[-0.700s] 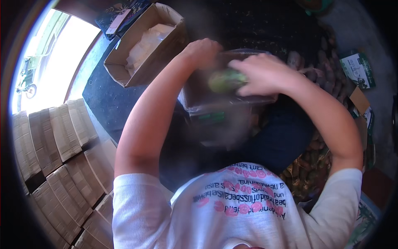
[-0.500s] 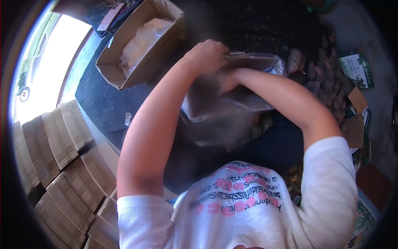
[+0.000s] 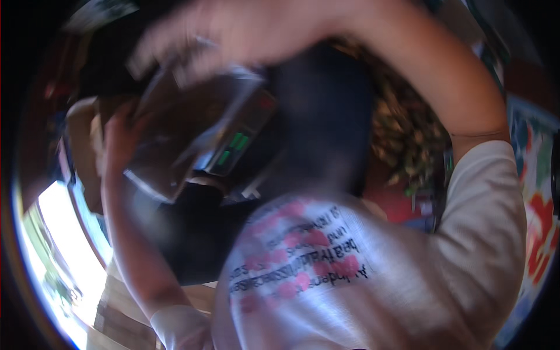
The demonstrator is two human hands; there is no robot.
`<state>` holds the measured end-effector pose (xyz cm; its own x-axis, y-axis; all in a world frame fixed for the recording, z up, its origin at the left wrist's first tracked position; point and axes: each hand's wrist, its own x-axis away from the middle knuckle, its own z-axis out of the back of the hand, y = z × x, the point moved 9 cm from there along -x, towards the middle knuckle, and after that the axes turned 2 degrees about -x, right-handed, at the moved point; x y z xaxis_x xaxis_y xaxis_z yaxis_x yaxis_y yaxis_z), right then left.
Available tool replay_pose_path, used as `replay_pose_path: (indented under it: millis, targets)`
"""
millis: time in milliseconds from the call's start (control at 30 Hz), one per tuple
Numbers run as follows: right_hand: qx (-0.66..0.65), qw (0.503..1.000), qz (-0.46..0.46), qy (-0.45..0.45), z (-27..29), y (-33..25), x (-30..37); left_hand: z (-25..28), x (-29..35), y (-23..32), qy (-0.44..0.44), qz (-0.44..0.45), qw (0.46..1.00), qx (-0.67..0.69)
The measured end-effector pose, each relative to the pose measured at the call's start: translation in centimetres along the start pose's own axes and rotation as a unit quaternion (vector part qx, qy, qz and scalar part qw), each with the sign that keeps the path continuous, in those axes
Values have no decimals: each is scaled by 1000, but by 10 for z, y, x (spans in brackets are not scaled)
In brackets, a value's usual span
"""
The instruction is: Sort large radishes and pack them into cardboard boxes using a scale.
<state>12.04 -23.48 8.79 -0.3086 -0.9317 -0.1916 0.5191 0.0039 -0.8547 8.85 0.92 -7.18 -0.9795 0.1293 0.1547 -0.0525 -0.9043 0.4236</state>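
Note:
A plastic-lined cardboard box (image 3: 175, 137) is tilted in front of me, blurred by motion. My left hand (image 3: 121, 137) grips its left side, with the fingers at the edge. Over the box's far end, my right hand (image 3: 216, 41) is smeared by motion, but its fingers look spread apart with nothing seen in them. Against the box's near right side is a digital scale (image 3: 233, 149) with green lit digits. Whether the box rests on the scale, I cannot tell.
Another cardboard box (image 3: 86, 151) stands beyond my left forearm. On the right lies a brownish-green heap (image 3: 408, 137), too blurred to name. Brown cartons (image 3: 125, 309) sit at the lower left, near a bright doorway (image 3: 67, 233). A colourful printed sheet (image 3: 536, 204) is at far right.
My view has swung to the right. My right hand has come out of the box and is raised over its far end. The scale's lit display now shows.

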Motion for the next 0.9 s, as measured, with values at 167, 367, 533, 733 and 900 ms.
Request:
replay_pose_path:
  millis: [167,367,533,733,900]
  targets:
    - [39,922,-214,321,148,-37,373,-1,-12,39,34,-46,992,114]
    - [-107,386,-485,778,-116,50,822,56,19,104,170,6,985,-18]
    - [-307,141,-519,785,-361,153,930,50,68,108,228,112,958,135]
    - [-347,-90,-620,698,-443,194,961,10,61,138,189,74,949,241]
    - [-327,-148,-657,663,-385,174,889,43,86,163,204,83,961,165]
